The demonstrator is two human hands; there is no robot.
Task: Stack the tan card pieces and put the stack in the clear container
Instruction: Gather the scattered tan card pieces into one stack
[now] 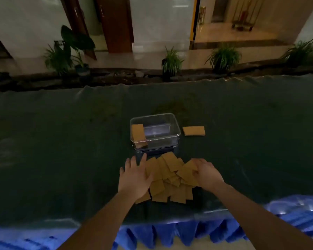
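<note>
Left hand (134,177) rests on, right hand (207,175) grips card pile (167,170) edges.

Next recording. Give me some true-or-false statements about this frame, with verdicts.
1. The clear rectangular plastic container is empty. False: a tan card bundle leans at its left wall.
2. A small stack of tan cards lies on the dark green table cover right of the container. True.
3. The left hand rests with spread fingers on the loose pile of tan card pieces. True.
4. The right hand holds the container. False: it pinches a tan card at the pile's right side.
</note>
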